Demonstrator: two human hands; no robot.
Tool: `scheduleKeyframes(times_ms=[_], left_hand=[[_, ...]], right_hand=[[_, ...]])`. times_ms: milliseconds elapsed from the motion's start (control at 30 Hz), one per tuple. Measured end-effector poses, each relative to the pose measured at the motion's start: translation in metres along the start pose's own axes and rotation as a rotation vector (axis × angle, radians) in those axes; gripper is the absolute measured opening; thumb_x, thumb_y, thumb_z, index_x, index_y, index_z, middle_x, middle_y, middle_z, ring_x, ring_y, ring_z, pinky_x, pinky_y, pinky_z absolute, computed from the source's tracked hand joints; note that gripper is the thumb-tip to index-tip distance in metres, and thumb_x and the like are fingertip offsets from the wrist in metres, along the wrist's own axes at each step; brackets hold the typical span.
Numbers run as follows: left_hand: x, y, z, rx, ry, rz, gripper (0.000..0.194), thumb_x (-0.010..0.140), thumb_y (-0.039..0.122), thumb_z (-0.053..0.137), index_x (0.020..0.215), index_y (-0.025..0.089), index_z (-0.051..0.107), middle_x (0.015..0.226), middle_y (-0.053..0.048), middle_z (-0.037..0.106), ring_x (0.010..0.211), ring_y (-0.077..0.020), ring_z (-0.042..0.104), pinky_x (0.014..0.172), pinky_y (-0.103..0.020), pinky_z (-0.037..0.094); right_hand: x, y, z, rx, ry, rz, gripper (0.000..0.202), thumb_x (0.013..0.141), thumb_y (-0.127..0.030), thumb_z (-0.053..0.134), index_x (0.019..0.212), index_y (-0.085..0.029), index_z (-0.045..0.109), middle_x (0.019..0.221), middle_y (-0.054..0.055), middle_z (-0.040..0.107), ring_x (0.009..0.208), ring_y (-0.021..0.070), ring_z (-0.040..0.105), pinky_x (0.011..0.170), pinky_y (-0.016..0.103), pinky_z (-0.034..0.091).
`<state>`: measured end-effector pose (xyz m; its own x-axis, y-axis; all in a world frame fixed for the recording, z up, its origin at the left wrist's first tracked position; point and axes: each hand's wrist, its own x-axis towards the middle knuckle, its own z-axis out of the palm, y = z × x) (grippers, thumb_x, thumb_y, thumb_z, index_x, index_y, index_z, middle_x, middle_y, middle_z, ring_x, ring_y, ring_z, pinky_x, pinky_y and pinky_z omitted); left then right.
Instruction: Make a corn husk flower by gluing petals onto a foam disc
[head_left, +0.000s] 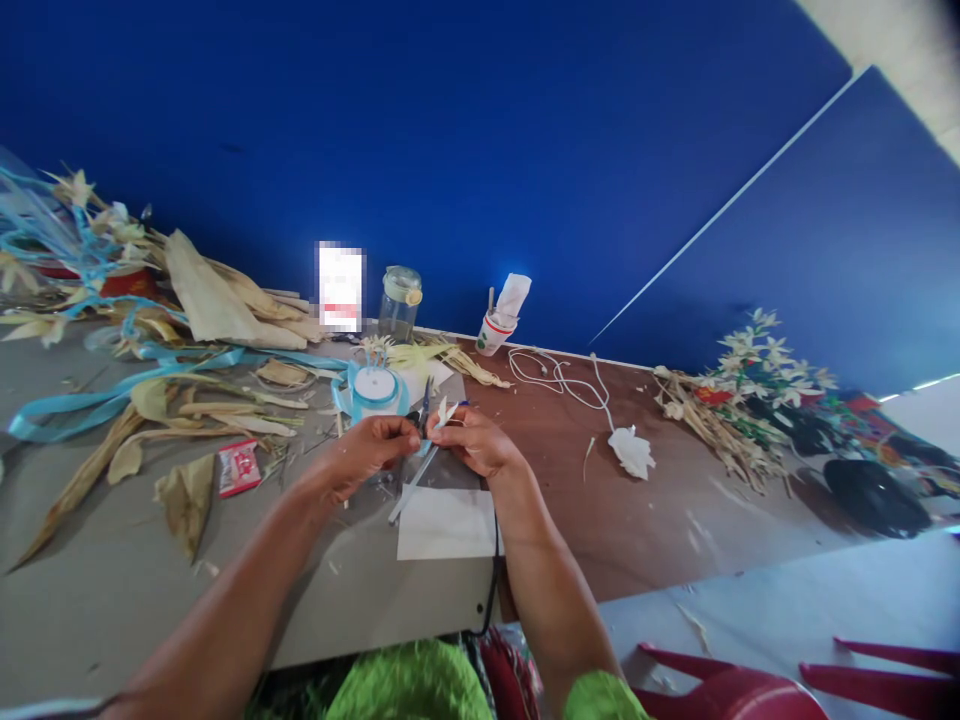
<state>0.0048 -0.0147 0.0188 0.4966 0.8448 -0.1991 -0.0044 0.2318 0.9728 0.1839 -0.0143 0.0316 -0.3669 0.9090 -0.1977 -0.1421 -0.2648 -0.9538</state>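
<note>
In the middle of the head view my two hands come together above the table. My right hand (478, 442) is closed in a pinch on a small pale flower (445, 411) that looks made of dried husk. Close beside it, my left hand (386, 447) has its fingertips pinched; what they grip, if anything, is too small to make out. Below the hands a whitish translucent stick (409, 494) lies slanted by a white sheet of paper (448, 540). Just beyond them stands a spool of light blue ribbon (375, 385), with a dark pointed tool (427, 398) beside it.
Dried husks (217, 300) and loose blue ribbon (82, 405) cover the left side, near a red packet (239, 467). At the back are a lidded jar (400, 305) and a paper cup (493, 335). A white cable (555, 375) and bundled husk flowers (750, 385) lie rightward.
</note>
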Motion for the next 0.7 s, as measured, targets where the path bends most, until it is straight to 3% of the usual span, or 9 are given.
scheduleKeyframes(times_ms=[233,400,533,700], left_hand=[[0.001,-0.003,0.002,0.097,0.091,0.026,0.029,0.068,0.044,0.063,0.064,0.016,0.058,0.050,0.006,0.035,0.045,-0.0069,0.028,0.044,-0.021,0.019],[0.001,-0.002,0.009,0.189,0.143,0.044,0.026,0.063,0.040,0.065,0.067,0.015,0.062,0.052,0.004,0.044,0.045,-0.0073,0.033,0.044,-0.021,0.021],[-0.003,0.002,0.018,0.278,0.218,0.054,0.024,0.067,0.038,0.060,0.071,0.015,0.063,0.051,0.005,0.046,0.044,-0.0081,0.034,0.044,-0.021,0.023],[-0.008,0.007,0.025,0.305,0.272,0.107,0.023,0.069,0.035,0.057,0.074,0.014,0.065,0.052,0.004,0.048,0.045,-0.0082,0.033,0.044,-0.022,0.024]], right_hand=[[0.003,0.001,-0.003,-0.340,0.083,-0.072,0.016,0.059,-0.028,0.069,0.066,-0.017,0.060,0.059,-0.005,0.055,0.059,0.0108,0.046,0.063,0.025,0.034],[0.003,0.002,0.000,-0.512,0.197,-0.102,0.010,0.064,-0.026,0.064,0.068,-0.018,0.059,0.058,-0.005,0.054,0.057,0.0110,0.046,0.057,0.023,0.033],[0.003,0.003,0.003,-0.471,0.240,-0.079,0.012,0.063,-0.026,0.063,0.063,-0.018,0.055,0.054,-0.006,0.051,0.052,0.0092,0.042,0.052,0.022,0.030],[0.008,0.008,0.007,-0.223,0.252,-0.108,0.017,0.059,-0.028,0.066,0.060,-0.018,0.052,0.055,-0.006,0.049,0.053,0.0088,0.042,0.054,0.023,0.031]])
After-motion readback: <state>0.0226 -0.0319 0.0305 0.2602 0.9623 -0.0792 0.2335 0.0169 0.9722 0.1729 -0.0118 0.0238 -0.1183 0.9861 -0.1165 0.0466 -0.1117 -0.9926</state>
